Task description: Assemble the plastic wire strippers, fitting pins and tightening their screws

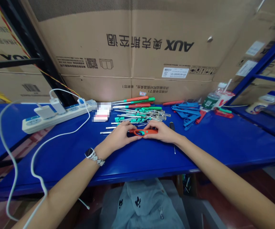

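Note:
Both my hands meet at the middle of the blue table [151,152]. My left hand [119,137] and my right hand [162,131] are each closed on one end of an orange tool handle [144,131] with a teal button, held level just above the table. A watch sits on my left wrist. Just behind my hands lies a pile of metal shafts and teal parts [139,116]. A dark thin screwdriver [172,128] lies by my right hand.
Finished orange and green screwdrivers [137,101] lie at the back. Blue plastic parts [187,113] are heaped at the right, beside a bottle [211,98] and a cup. A white power strip [56,116] with chargers and cables is at the left. Cardboard boxes [137,47] stand behind.

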The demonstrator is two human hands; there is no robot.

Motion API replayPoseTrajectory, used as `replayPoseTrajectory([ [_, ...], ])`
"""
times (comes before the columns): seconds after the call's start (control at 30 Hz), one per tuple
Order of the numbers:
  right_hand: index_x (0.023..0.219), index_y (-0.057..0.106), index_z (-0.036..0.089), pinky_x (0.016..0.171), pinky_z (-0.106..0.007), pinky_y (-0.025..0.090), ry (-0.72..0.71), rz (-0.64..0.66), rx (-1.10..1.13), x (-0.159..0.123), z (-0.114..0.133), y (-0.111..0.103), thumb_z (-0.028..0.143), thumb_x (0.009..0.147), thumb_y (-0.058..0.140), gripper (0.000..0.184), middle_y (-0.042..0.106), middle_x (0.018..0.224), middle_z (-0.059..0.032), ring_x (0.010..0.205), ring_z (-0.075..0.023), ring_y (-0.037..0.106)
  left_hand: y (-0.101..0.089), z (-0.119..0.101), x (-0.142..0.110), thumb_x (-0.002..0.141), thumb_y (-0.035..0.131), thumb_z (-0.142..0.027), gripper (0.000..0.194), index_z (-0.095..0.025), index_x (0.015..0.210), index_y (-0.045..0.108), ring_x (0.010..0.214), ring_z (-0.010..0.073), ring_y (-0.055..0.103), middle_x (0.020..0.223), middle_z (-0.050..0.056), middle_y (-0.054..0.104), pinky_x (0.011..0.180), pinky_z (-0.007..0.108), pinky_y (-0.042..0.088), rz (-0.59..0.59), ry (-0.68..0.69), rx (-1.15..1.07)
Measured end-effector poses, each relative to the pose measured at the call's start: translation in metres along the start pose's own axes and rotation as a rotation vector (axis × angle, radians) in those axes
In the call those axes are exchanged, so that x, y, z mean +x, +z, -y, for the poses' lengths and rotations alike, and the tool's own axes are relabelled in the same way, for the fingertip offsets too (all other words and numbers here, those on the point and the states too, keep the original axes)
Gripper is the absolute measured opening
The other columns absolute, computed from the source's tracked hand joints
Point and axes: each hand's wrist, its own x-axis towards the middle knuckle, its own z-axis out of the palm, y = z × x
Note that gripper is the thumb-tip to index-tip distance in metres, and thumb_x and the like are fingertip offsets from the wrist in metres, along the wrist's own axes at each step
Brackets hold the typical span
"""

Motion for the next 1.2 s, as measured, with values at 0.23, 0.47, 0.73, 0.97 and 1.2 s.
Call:
replayPoseTrajectory([
  [0.23, 0.099, 0.071, 0.020, 0.085, -0.037, 0.049, 0.008, -0.005, 0.017, 0.000, 0.000, 0.000, 0.041, 0.083, 0.081, 0.028, 0.070, 0.099, -0.0038, 0.094, -0.0206, 0.063, 0.000, 0.001, 0.001, 0.089, 0.073, -0.047, 0.034, -0.017, 0.105, 0.073, 0.098, 0.0257, 0.061, 0.104, 0.011, 0.065, 0.087, 0.041, 0.053, 0.016, -0.012, -0.018],
  [0.47, 0.099, 0.071, 0.020, 0.084, -0.035, 0.048, 0.016, -0.008, 0.045, 0.000, 0.001, 0.000, 0.042, 0.084, 0.080, 0.028, 0.069, 0.098, -0.0034, 0.092, -0.0201, 0.063, 0.001, 0.000, 0.001, 0.087, 0.074, -0.050, 0.038, -0.017, 0.105, 0.072, 0.094, 0.0253, 0.062, 0.099, 0.009, 0.064, 0.085, 0.041, 0.054, -0.009, -0.002, -0.041],
  [0.73, 0.094, 0.072, 0.020, 0.081, -0.034, 0.045, 0.002, -0.005, -0.001, 0.001, 0.001, 0.001, 0.041, 0.082, 0.082, 0.026, 0.066, 0.093, -0.0027, 0.089, -0.0195, 0.060, 0.003, 0.002, -0.001, 0.085, 0.075, -0.050, 0.036, -0.018, 0.101, 0.073, 0.095, 0.0263, 0.062, 0.102, 0.010, 0.064, 0.085, 0.042, 0.053, -0.035, -0.002, -0.084],
  [0.97, 0.090, 0.072, 0.019, 0.077, -0.031, 0.043, 0.041, 0.014, -0.030, 0.002, 0.001, 0.001, 0.038, 0.079, 0.085, 0.025, 0.062, 0.092, -0.0019, 0.085, -0.0181, 0.055, 0.005, 0.003, -0.001, 0.084, 0.076, -0.051, 0.037, -0.019, 0.103, 0.076, 0.090, 0.0249, 0.061, 0.098, 0.009, 0.063, 0.081, 0.039, 0.051, -0.041, 0.029, -0.091],
  [1.2, 0.088, 0.074, 0.018, 0.071, -0.028, 0.039, 0.062, 0.043, 0.001, 0.006, 0.000, 0.000, 0.038, 0.076, 0.087, 0.027, 0.061, 0.086, -0.0001, 0.079, -0.0156, 0.053, 0.012, 0.009, 0.004, 0.078, 0.082, -0.052, 0.037, -0.019, 0.094, 0.077, 0.084, 0.0231, 0.061, 0.091, 0.008, 0.065, 0.076, 0.036, 0.050, -0.073, 0.020, -0.150],
])
